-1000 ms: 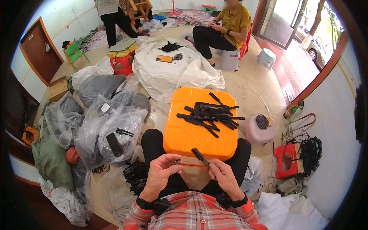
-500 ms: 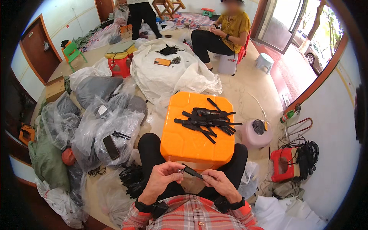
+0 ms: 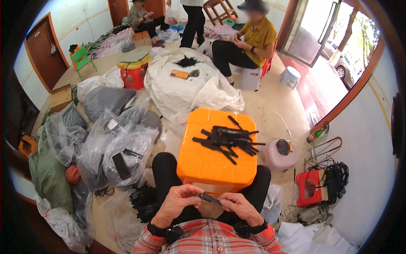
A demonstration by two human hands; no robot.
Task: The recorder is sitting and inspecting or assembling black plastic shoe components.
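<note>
Fingers of the left hand (image 3: 179, 202) and right hand (image 3: 237, 205) pinch opposite ends of a small black strip (image 3: 209, 198), held between them, just short of the orange stool (image 3: 216, 150) bearing a pile of black strips (image 3: 228, 139). Step looks like fitting or checking; next calls for steady fingertip grip.

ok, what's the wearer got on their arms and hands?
Both hands are bare, no gloves. The left hand and right hand each have a dark band at the wrist. The sleeves are a red, white and grey plaid shirt, reaching to the wrists.
</note>
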